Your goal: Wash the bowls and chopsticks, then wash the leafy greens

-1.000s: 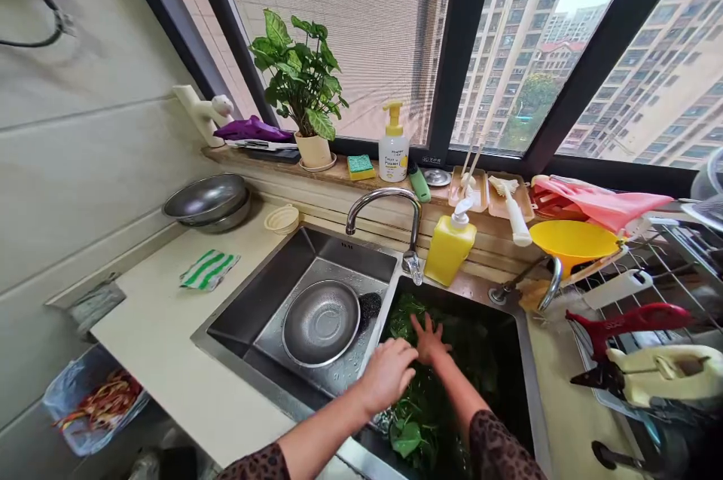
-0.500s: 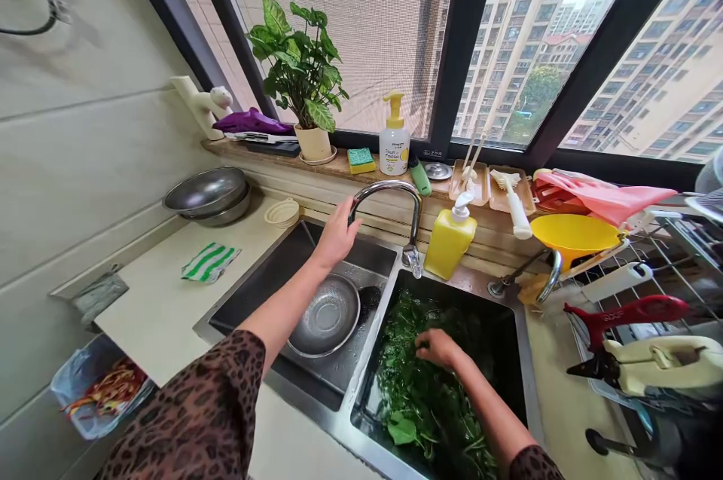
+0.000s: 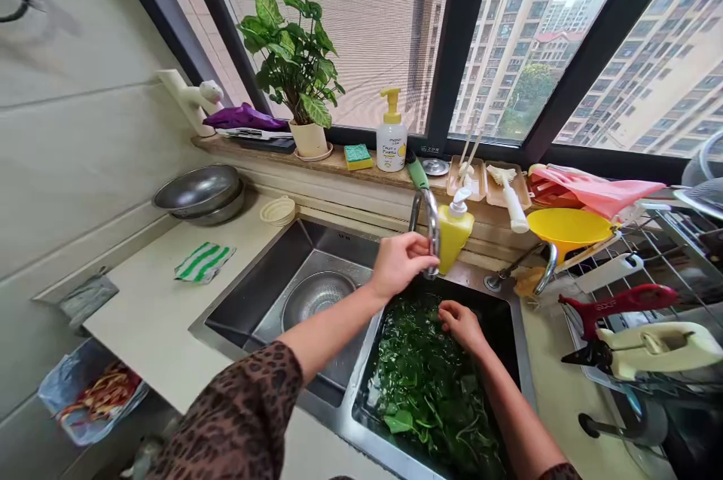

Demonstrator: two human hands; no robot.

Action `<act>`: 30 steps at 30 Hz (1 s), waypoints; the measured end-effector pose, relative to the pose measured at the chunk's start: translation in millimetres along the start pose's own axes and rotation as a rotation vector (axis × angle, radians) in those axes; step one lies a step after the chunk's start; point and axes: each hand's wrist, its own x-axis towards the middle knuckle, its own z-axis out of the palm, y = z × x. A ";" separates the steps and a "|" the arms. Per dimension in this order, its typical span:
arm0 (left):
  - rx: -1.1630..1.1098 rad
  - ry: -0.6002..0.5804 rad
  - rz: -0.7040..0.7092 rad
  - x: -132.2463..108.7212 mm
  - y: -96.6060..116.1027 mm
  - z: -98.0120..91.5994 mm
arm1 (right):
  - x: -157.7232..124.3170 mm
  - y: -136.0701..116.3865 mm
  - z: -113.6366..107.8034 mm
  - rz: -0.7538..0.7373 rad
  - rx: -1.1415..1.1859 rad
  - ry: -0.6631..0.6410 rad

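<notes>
My left hand (image 3: 400,264) has its fingers closed round the end of the chrome faucet spout (image 3: 432,227), above the near left corner area of the right basin. Leafy greens (image 3: 423,382) lie in water and fill much of that basin. Over them, at the basin's back, is my right hand (image 3: 456,320), fingers curled together; whether anything is between them is too small to tell. A metal strainer bowl (image 3: 316,299) sits in the left basin (image 3: 254,314), partly hidden behind my left forearm.
Behind the faucet stand a yellow soap bottle (image 3: 453,235) and a white pump bottle (image 3: 392,137). A potted plant (image 3: 309,139) is on the sill. Metal bowls (image 3: 197,194) and a striped cloth (image 3: 204,262) lie left; a dish rack (image 3: 655,239) is right.
My left hand has moved right, swinging the spout from over the left basin to over the right one. My right hand has shifted up and slightly right, away from the middle of the greens.
</notes>
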 end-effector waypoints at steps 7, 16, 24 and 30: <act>0.482 0.059 0.339 6.0 -60.8 7.6 | -30.1 -17.0 4.9 0.230 0.553 -0.090; 1.155 -0.443 0.596 41.1 -169.0 25.1 | -57.8 0.3 46.3 0.437 0.994 -0.112; 1.097 -0.462 0.580 62.9 -166.7 25.3 | -63.3 18.7 45.8 0.474 1.057 -0.060; 1.045 -0.446 0.493 65.1 -143.4 20.6 | -55.4 31.5 54.0 0.558 1.246 -0.063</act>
